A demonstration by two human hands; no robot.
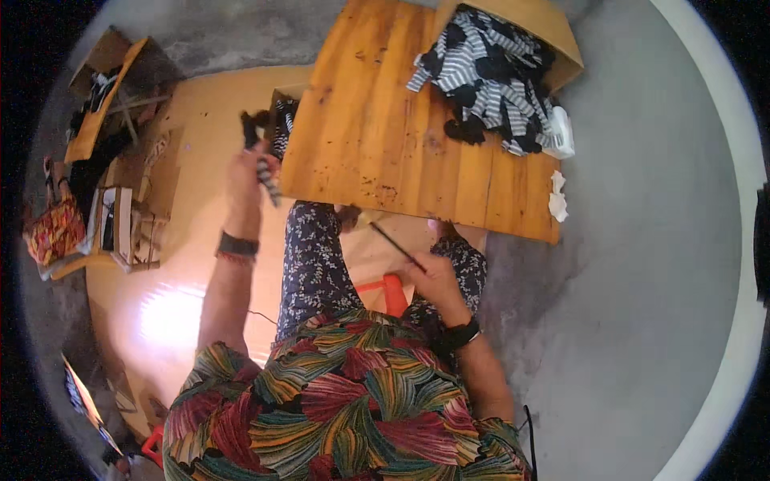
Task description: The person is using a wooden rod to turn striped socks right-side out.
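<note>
My left hand [247, 170] is out past the table's left edge, closed round a small black-and-grey striped knit piece [268, 183]. A black part of that piece sticks up beyond the fingers; whether it is a sock or a glove I cannot tell. In front of my lap, my right hand [437, 282] grips a thin dark stick [391, 243] with a paler tip. The stick slants up and left toward the table's near edge, apart from the knit piece. A pile of similar striped knit pieces [489, 80] spills from a cardboard box [565, 44] onto the wooden table [361, 120].
Beside the table's left edge, a box [285, 98] holds more striped pieces. A white plastic object [561, 132] and crumpled white paper [557, 196] lie at the right edge. Between my legs shows a red stool [394, 293]. At far left, another person [56, 228] sits near a wooden table [104, 112].
</note>
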